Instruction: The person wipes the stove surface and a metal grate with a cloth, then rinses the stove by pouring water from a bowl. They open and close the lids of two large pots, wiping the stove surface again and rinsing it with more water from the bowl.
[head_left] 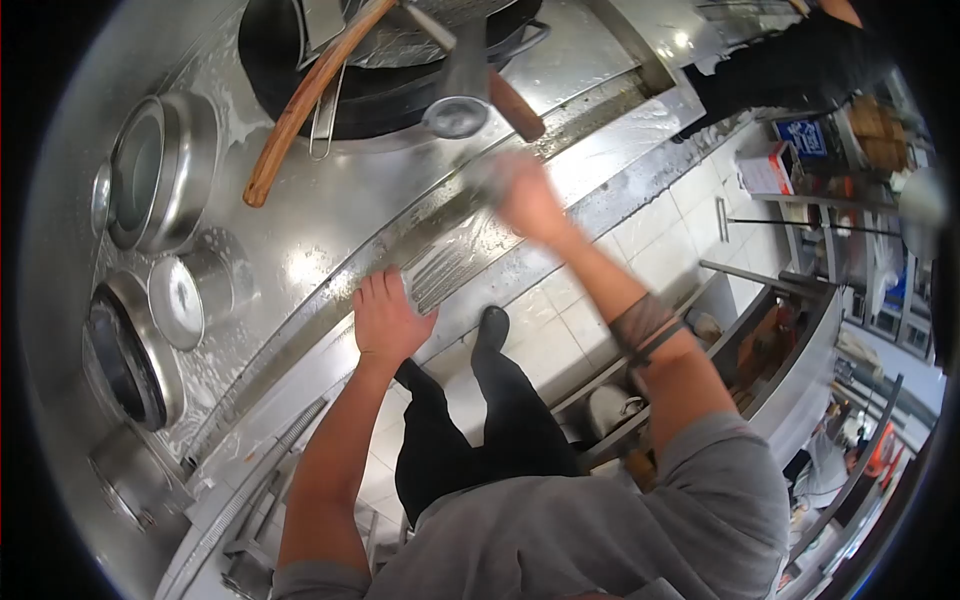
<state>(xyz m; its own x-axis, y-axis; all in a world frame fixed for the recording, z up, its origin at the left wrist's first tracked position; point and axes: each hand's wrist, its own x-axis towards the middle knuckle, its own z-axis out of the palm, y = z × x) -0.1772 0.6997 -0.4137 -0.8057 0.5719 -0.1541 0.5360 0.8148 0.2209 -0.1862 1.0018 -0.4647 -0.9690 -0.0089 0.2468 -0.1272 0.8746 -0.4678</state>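
My left hand [388,318] lies on the wet front ledge of the steel counter [290,225], fingers stretched out and thumb apart. Beside its thumb is a slotted metal grate [447,272] in the ledge's channel, with wet streaks around it. My right hand [530,203], smeared by motion, is further along the same ledge, over its wet surface. Its fingers look curled around a greyish thing that I cannot make out. Just beyond that hand, a metal ladle-like utensil [458,115] and a wooden handle [516,106] project from a large dark wok [375,118].
A long wooden handle [300,120] sticks out over the counter. Metal basins [185,170], a pot [190,300] and a black-rimmed pan [130,350] stand at the left. Another person in dark clothing [770,80] is at the upper right. Shelving [790,330] stands across the tiled floor.
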